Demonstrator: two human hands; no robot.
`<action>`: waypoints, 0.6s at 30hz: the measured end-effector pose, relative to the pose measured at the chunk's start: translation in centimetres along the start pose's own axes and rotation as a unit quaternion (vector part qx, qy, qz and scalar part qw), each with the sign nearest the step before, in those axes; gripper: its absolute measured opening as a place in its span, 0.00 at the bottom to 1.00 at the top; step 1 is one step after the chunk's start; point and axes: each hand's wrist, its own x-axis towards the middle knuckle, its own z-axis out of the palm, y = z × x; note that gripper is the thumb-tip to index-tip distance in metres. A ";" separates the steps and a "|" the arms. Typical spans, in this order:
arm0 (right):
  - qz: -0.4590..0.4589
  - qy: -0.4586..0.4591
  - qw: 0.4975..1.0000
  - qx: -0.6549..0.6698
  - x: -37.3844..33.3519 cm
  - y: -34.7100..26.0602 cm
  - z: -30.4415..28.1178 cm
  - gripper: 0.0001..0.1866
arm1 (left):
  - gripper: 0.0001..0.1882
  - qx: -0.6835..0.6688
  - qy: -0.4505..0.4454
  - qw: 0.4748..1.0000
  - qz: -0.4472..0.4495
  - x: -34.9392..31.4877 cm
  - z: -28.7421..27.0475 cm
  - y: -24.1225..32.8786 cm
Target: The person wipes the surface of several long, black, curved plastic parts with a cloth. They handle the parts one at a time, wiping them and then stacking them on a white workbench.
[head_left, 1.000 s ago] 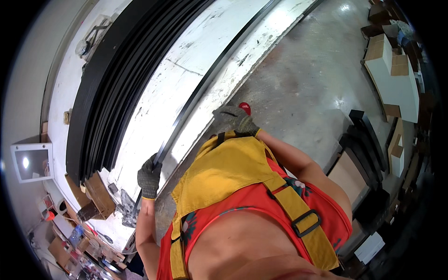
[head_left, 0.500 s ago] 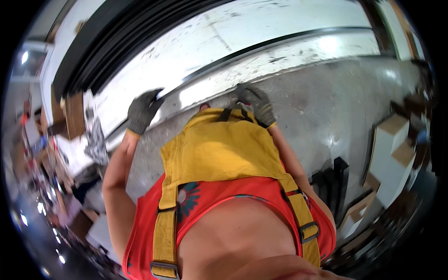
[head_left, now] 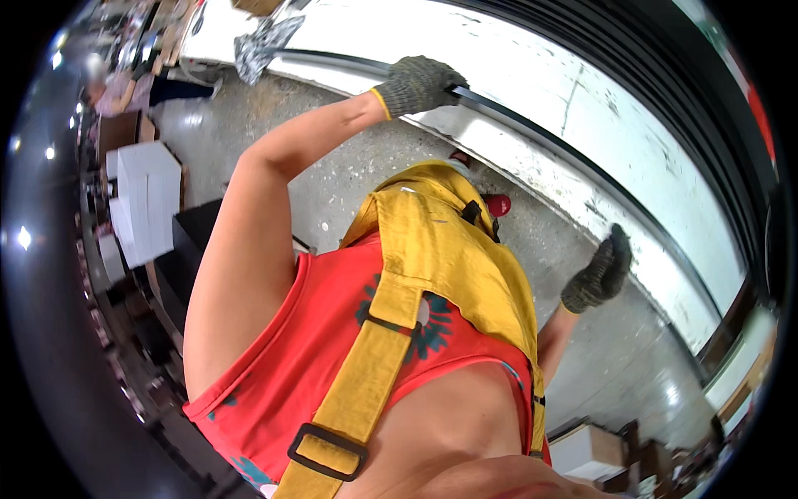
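Note:
A long, thin black strip [head_left: 540, 130] lies along the white work surface [head_left: 515, 62] in front of me. My left hand [head_left: 422, 86], in a dark grey knitted glove with a yellow cuff, is closed around the strip toward its left part. My right hand [head_left: 600, 270], gloved the same way, is by the near edge of the surface, apart from the strip. Its fingers are stretched out and nothing shows in them.
Several long black strips [head_left: 657, 91] are stacked along the far side. Crumpled clear plastic [head_left: 264, 48] sits at the surface's left end. White boxes [head_left: 150, 195] stand on the left, another box [head_left: 588, 453] at lower right. A person [head_left: 116, 96] is at far left.
The view has turned and my body now leans toward the left. My left hand has come onto the black strip and closed on it. My right hand is now farther right, by the edge.

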 end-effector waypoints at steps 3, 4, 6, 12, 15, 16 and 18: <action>-0.287 -0.098 0.897 -0.321 5.8 -3.5 0.9 0.20 | 0.19 -0.018 -0.034 0.999 -0.011 -0.2 -0.2 0.1; -0.282 -0.148 0.865 -0.389 7.1 -3.7 1.0 0.26 | 0.19 -0.017 -0.028 0.999 -0.007 -0.1 -0.1 0.1; -0.303 -0.191 0.816 -0.453 8.6 -4.0 2.5 0.32 | 0.20 -0.016 -0.014 1.000 -0.002 -0.2 -0.1 0.1; -0.265 -0.321 0.752 -0.510 11.2 0.2 4.8 0.30 | 0.17 -0.012 0.001 1.000 0.025 0.1 -0.1 -0.3; -0.177 -0.357 0.756 -0.520 12.2 -0.1 5.5 0.17 | 0.18 -0.035 0.038 0.997 0.066 0.0 -0.5 -0.7; -0.175 -0.367 0.767 -0.497 12.7 0.3 5.5 0.17 | 0.18 -0.057 0.032 0.996 0.067 0.3 -0.4 -1.0; -0.170 -0.383 0.787 -0.452 14.1 1.7 5.2 0.18 | 0.19 -0.100 0.023 0.992 0.076 1.1 -0.8 -1.8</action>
